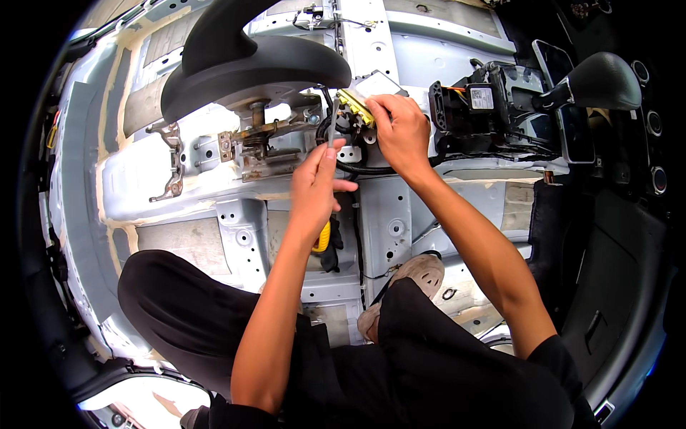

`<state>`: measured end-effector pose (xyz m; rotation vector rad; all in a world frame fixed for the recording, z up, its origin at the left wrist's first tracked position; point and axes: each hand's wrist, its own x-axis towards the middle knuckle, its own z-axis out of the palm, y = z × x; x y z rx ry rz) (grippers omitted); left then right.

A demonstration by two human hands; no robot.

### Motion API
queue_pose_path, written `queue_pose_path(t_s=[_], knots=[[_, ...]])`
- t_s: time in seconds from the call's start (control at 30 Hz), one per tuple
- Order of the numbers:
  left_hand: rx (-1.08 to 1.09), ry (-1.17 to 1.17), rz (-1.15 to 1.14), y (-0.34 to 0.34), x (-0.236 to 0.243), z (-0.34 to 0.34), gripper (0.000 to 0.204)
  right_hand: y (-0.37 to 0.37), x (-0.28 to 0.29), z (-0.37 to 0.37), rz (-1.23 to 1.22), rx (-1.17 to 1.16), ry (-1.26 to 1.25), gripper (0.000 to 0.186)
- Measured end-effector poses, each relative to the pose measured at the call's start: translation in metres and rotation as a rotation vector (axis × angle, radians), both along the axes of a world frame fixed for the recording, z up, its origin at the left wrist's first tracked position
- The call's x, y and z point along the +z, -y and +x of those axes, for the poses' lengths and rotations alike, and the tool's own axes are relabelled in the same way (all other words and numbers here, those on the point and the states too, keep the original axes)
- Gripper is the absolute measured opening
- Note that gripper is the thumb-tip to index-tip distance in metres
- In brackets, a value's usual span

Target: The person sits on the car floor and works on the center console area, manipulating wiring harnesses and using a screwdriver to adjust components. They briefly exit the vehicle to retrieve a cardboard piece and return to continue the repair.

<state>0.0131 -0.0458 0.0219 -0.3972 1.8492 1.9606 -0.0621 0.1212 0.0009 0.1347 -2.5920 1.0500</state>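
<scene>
My right hand (401, 134) pinches a yellow wiring connector (356, 107) between thumb and fingers, over the middle of the car floor. Just left of and below it, my left hand (314, 184) grips a thin grey metal tool (332, 123) between thumb and forefinger. The tool's shaft points up along the connector's left end. Whether its tip touches the connector, I cannot tell. One finger of that hand sticks out to the right. Black wiring (325, 132) runs behind the hands and partly hides under them.
A black seat-like part (264, 68) covers the upper left, above a metal bracket (261, 139). To the right are a gear lever (604, 82) and its housing (511, 93). A yellow-and-black tool (324, 239) lies below my left wrist. My shoe (421, 273) rests on bare metal floor.
</scene>
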Motion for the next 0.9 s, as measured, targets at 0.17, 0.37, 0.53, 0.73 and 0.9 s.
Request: queue_pose_path(t_s=[0.17, 0.37, 0.53, 0.73, 0.9], knots=[[-0.129, -0.13, -0.467, 0.007, 0.003, -0.001, 0.038, -0.001, 0.002, 0.002, -0.016, -0.021, 0.066, 0.015], [-0.263, -0.27, -0.684, 0.005, 0.014, -0.006, 0.035, -0.004, 0.001, 0.002, -0.061, -0.016, 0.065, 0.016], [-0.305, -0.323, -0.742, 0.006, 0.016, -0.008, 0.036, -0.007, 0.001, 0.002, -0.064, 0.022, 0.04, 0.016], [-0.352, -0.433, -0.807, 0.008, 0.012, -0.011, 0.036, -0.009, -0.004, 0.002, -0.088, 0.047, -0.031, 0.016], [-0.397, -0.41, -0.799, 0.008, 0.02, -0.016, 0.035, -0.012, -0.005, 0.004, -0.094, 0.052, -0.029, 0.015]])
